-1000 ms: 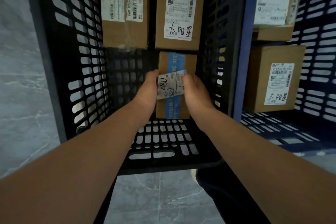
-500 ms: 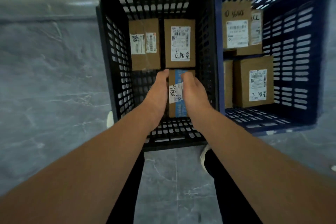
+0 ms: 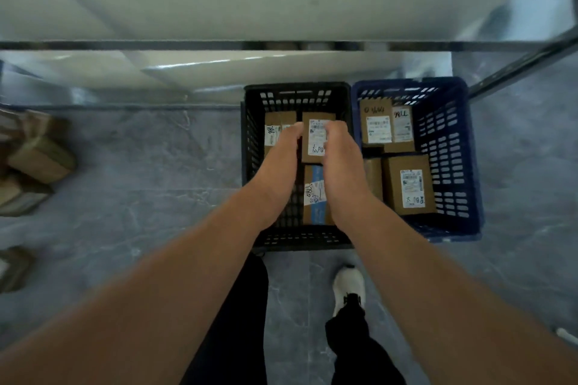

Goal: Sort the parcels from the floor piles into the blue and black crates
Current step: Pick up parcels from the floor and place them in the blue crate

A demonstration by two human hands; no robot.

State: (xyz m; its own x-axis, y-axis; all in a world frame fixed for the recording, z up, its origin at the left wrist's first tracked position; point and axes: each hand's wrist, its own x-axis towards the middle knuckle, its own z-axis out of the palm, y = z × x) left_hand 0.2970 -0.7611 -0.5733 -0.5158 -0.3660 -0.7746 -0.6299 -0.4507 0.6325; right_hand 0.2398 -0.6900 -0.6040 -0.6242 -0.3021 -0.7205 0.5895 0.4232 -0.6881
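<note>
**A:** Head view, what can be counted?

**B:** Two crates are set just beside each other: black crate (image 3: pixel 248 150) on the left, blue crate (image 3: pixel 450 141) on the right. Three parcels are counted in the black one, and four parcels (image 3: pixel 406 184) in the blue one. A pile (image 3: pixel 34 159) is seen on the floor far left, too blurred to be counted. Two hands and one shoe (image 3: pixel 348 287) are seen too.

**A:** And the taped parcel?

**B:** The taped parcel (image 3: pixel 316 197) is laid flat at the near right of the black crate, label up. Its long axis is pointed from near wall to far wall, with the blue tape run along it. Left hand (image 3: pixel 280 162) and right hand (image 3: pixel 341 162) are held over that crate, fingers relaxed, nothing gripped. A back parcel (image 3: pixel 314 137) is seen between them.
</note>
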